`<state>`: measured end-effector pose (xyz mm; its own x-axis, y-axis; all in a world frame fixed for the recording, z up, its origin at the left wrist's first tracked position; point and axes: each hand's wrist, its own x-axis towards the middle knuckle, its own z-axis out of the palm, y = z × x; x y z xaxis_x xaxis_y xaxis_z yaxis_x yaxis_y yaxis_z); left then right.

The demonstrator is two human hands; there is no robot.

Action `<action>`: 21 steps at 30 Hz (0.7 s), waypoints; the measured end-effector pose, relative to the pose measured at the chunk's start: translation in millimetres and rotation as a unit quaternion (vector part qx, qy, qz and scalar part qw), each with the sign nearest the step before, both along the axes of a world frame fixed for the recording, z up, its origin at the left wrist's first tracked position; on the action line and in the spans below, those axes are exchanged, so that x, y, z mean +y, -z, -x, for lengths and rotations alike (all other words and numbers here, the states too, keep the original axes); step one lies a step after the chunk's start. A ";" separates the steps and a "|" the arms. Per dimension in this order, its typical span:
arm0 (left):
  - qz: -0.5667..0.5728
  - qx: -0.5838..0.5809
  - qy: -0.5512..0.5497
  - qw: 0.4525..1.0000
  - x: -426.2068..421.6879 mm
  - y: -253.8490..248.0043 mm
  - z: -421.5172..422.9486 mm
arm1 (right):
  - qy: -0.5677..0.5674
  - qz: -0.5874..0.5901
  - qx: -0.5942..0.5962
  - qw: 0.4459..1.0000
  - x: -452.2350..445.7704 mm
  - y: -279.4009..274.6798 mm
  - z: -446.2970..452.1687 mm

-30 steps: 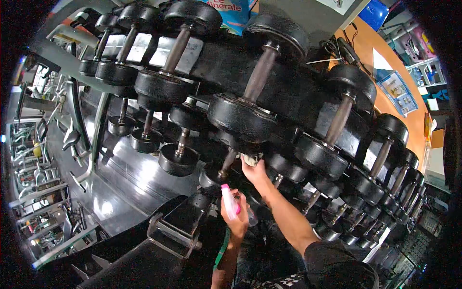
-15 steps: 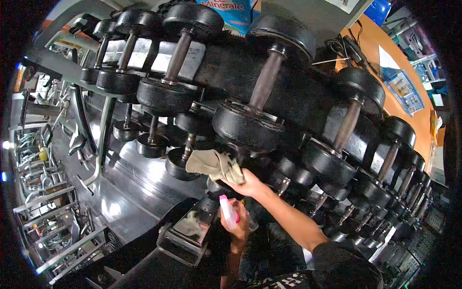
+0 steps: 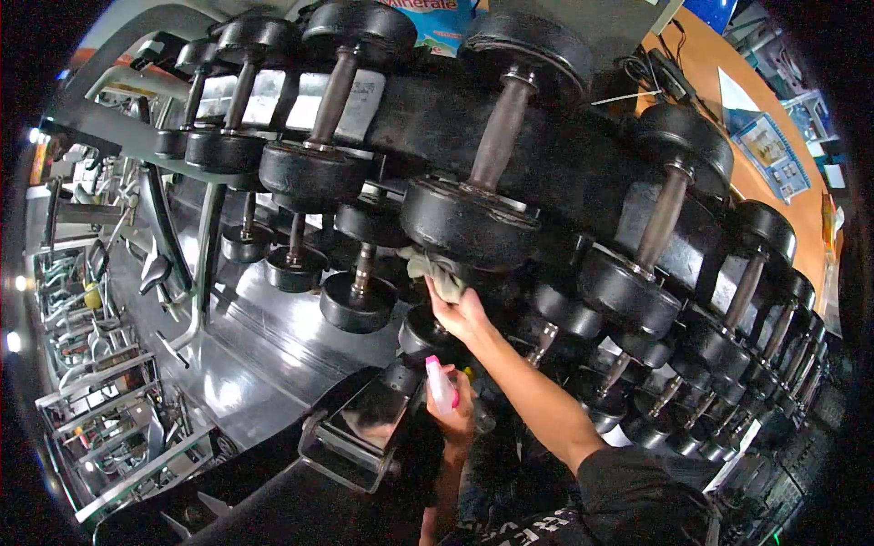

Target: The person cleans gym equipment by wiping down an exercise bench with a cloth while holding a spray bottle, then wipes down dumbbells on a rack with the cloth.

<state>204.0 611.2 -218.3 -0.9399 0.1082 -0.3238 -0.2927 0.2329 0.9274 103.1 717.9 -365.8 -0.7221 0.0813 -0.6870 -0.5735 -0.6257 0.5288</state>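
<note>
In my right hand (image 3: 460,309) is a crumpled grey-beige cloth (image 3: 441,276), partly tucked below the near head of a large black dumbbell (image 3: 469,223). Whether the cloth presses on that head or on what lies under it, I cannot tell. My left hand (image 3: 455,414) is wrapped around a spray bottle (image 3: 442,387) with a pink and white top, lower down and closer to my body. Just left of the bottle is a black-framed piece of equipment with a shiny panel (image 3: 369,419). A lower-tier dumbbell (image 3: 423,332) sits between both hands.
Black dumbbells with grey handles fill a two-tier rack, among them one at the right (image 3: 660,214) and one at the left (image 3: 332,105). A wooden desk (image 3: 728,100) with a spiral calendar (image 3: 772,155) stands at upper right. Gym machines (image 3: 109,364) line the left.
My right hand has moved up with the cloth, from in front of the lower dumbbells to beneath the large dumbbell's near head. The cloth is more bunched. The left hand still grips the bottle.
</note>
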 end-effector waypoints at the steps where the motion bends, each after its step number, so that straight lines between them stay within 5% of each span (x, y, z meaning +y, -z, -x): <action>1: 0.021 0.013 0.028 0.999 -4.6 6.5 -2.6 | -0.016 0.034 0.027 0.999 3.8 -8.0 -17.6; 2: 0.043 0.025 0.055 0.997 -8.2 9.0 -6.2 | -0.034 0.069 0.054 0.996 5.5 -15.3 -36.5; 6: 0.010 0.018 0.068 0.997 -14.1 22.1 -11.7 | -0.050 -0.097 0.025 0.994 9.5 -56.2 -117.7; 8: 0.013 -0.023 0.059 0.998 -14.4 31.0 -12.8 | -0.155 -0.156 -0.057 0.974 26.8 -53.2 -152.4; 10: 0.011 -0.048 0.054 0.997 -9.0 40.4 -14.9 | -0.229 -0.316 -0.055 0.919 44.6 -63.3 -187.4; 14: 0.028 -0.035 0.048 0.998 1.0 45.5 -13.6 | -0.374 -0.407 -0.090 0.829 66.8 -76.5 -229.1; 17: 0.022 -0.033 0.038 0.998 6.2 43.5 -13.0 | -0.465 -0.671 -0.215 0.536 61.2 -76.3 -233.1; 18: 0.022 -0.031 0.032 0.999 5.9 42.8 -11.8 | -0.464 -0.671 -0.214 0.537 56.8 -81.1 -224.4; 21: 0.004 -0.045 0.008 0.999 3.4 42.3 -14.0 | -0.382 -0.836 -0.226 0.323 40.5 -81.5 -182.9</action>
